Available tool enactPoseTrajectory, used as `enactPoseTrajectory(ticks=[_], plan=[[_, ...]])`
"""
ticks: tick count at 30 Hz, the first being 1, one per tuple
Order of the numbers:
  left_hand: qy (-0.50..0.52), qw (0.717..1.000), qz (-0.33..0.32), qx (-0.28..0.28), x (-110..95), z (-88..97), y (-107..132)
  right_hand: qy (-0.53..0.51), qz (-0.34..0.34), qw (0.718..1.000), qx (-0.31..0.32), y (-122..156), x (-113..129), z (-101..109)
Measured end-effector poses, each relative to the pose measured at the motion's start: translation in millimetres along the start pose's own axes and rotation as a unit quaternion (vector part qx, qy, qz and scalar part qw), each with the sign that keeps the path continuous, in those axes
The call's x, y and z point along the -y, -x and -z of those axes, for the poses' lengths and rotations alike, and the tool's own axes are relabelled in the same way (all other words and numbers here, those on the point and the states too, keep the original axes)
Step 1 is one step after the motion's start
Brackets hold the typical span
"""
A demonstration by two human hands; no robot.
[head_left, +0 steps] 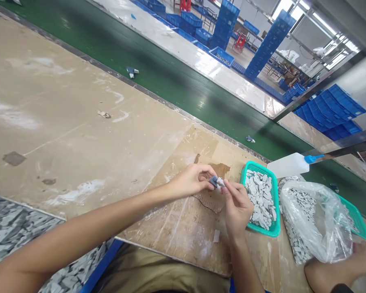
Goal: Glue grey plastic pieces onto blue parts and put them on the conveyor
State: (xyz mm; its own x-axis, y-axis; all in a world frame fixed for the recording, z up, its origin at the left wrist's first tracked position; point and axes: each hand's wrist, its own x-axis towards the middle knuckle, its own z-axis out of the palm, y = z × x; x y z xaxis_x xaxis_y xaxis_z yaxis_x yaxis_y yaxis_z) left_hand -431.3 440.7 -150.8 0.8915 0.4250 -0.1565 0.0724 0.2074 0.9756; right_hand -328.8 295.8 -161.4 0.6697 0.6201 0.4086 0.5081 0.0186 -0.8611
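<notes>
My left hand [195, 179] pinches a small dark blue-grey plastic part [213, 181] between thumb and fingers. Close against it is a small whitish plastic piece [220, 182], gripped by the fingertips of my right hand [238, 203]. The two pieces meet or nearly meet; I cannot tell whether they are joined. Both hands are above a torn piece of cardboard [212, 202] on the worktable [134, 146]. Just right of my right hand stands a teal basket [277, 228] filled with light grey plastic pieces [260, 199].
A white squeeze bottle [288, 165] with a blue nozzle lies behind the basket. Further right are a clear plastic bag [329, 228] of small parts and another person's arm [338, 266]. A green conveyor belt [177, 91] carries scattered parts. Grey pieces [9, 228] fill a bin lower left.
</notes>
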Motion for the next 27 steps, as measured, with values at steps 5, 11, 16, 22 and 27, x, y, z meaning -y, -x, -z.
enactPoseTrajectory(ticks=[5,11,16,22,27], plan=[[0.014,1.000,-0.007,-0.003,5,-1.7,-1,0.020,-0.001,1.000,0.017,-1,0,-4],[-0.007,0.998,-0.031,-0.053,10,-7.5,-1,0.013,0.014,0.999,0.028,-1,-2,-9],[-0.013,0.997,-0.020,-0.069,11,-10.2,0,0.009,0.041,0.999,0.028,-1,-2,-10],[-0.007,0.998,-0.009,-0.069,11,-13.6,2,0.027,0.029,0.998,0.042,-2,0,-7],[0.006,0.996,-0.031,-0.079,9,-14.3,4,0.024,0.060,0.997,0.036,1,1,-7]])
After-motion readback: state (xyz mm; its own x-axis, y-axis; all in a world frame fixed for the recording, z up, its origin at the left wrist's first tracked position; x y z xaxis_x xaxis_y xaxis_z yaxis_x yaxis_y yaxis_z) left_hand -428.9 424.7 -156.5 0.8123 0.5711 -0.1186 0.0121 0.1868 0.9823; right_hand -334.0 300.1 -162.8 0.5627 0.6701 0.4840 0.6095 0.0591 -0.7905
